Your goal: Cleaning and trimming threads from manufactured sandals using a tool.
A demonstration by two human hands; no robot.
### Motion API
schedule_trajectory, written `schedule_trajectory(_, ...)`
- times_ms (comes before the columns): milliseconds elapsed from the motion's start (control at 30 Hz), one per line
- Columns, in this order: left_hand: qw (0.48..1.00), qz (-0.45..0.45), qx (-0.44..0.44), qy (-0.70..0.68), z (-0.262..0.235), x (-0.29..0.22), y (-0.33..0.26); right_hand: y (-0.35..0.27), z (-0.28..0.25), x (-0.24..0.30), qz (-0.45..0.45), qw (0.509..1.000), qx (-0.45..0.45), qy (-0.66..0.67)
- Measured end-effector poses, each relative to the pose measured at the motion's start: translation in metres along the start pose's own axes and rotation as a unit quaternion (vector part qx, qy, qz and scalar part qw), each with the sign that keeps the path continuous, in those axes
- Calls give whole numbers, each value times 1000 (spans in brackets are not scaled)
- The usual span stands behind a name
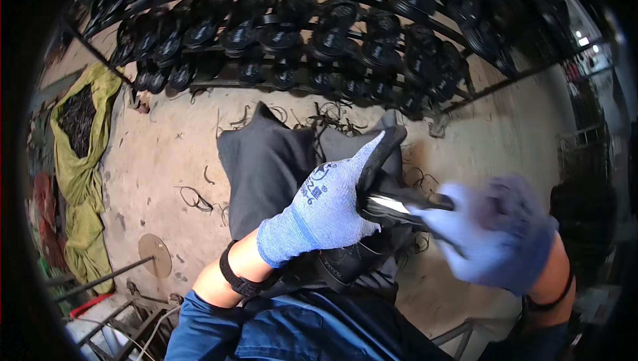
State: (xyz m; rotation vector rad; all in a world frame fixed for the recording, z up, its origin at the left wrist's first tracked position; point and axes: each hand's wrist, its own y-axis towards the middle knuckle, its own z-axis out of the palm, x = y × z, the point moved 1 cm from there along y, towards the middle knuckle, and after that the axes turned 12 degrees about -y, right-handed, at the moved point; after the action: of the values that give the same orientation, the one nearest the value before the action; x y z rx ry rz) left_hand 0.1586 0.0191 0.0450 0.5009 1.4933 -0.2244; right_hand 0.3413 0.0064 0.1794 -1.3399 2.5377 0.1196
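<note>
My left hand (325, 198), in a light blue glove, grips a black slipper (382, 162) above my lap. Its thumb lies along the slipper, and the other fingers are partly hidden beneath. My right hand (498, 235), gloved too, is smeared by motion just right of the slipper. Its fingers look closed, but what they hold is unclear. Between the hands a narrow bright strip (389, 203), perhaps a blade, points toward my right fingers. Another black piece of footwear (349, 265) rests on my lap under my left hand.
A metal rack (266, 85) of black slippers spans the far side. Thin black offcuts (194, 198) lie on the concrete floor. At the left sits a yellow-green sack (83, 188) with dark scraps inside. Metal bars (119, 271) stand at lower left. Dark cloth (266, 168) covers my knees.
</note>
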Motion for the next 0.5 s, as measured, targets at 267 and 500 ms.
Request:
schedule_trajectory(267,990,-62,-111,-58,11,16,-19,-30,-3,-38,117,982,-13,145)
schedule_trajectory(500,998,-2,-58,-10,31,20,-4,-79,12,-11,193,955,149,171)
